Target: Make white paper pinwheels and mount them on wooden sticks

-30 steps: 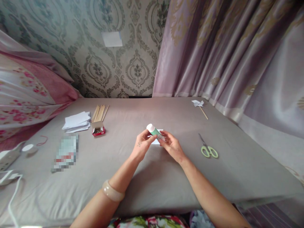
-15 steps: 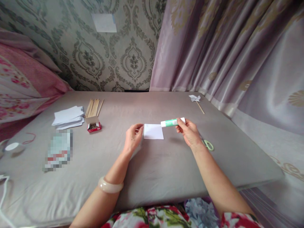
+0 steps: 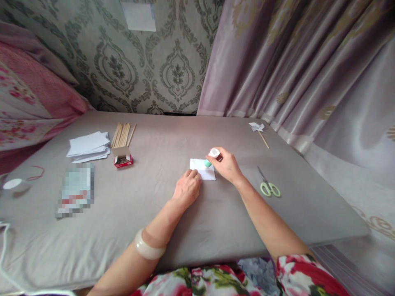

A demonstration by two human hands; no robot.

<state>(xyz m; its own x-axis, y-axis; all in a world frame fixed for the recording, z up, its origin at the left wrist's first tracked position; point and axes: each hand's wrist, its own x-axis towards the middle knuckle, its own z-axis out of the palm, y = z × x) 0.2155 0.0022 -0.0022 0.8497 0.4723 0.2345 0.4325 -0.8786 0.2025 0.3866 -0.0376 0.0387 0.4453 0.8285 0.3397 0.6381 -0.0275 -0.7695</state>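
Note:
A small white paper square [image 3: 211, 174] lies flat on the grey-covered surface in front of me. My left hand [image 3: 187, 186] presses its curled fingers on the paper's lower left corner, holding it down; the fingertips are partly hidden. In my right hand [image 3: 226, 163] is a white and green glue stick [image 3: 214, 153], gripped between thumb and fingers. It is tilted steeply, its lower end at the paper and its round white base towards me. Whether the tip touches the paper I cannot tell.
Green-handled scissors [image 3: 269, 189] lie to the right, with a paper pinwheel on a stick [image 3: 257, 128] behind. On the left are stacked paper [image 3: 88, 146], several wooden sticks [image 3: 122, 135], a small red box [image 3: 124, 160], a blurred packet [image 3: 77, 189] and a white roll [image 3: 14, 183].
My right hand has moved left and turned the glue stick from level to steeply tilted over the paper. My left hand has shifted from the paper's left side onto its lower corner.

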